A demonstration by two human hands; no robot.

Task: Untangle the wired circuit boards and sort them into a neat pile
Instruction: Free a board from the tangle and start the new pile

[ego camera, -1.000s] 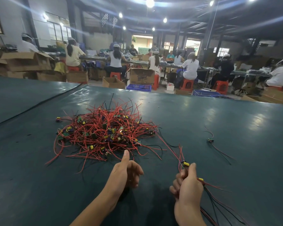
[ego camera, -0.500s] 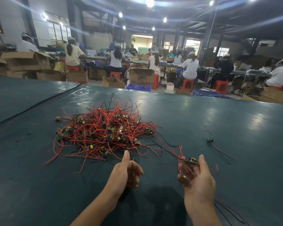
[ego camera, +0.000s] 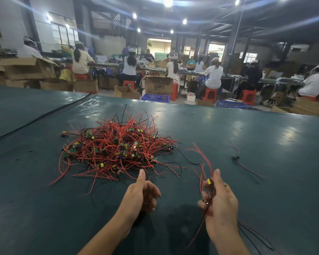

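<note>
The tangle (ego camera: 114, 150) lies on the desk (ego camera: 228, 129), just ahead of the left hand (ego camera: 142, 196), which is the nearer one. Its fingers (ego camera: 154, 190) are loosely curled and hold nothing. The right hand (ego camera: 222, 203) grasps a few boards (ego camera: 209, 181), with their wires running toward and away from the person. A stray board (ego camera: 236, 157) lies further right, well apart. Nothing stands between the left hand and the tangle.
</note>
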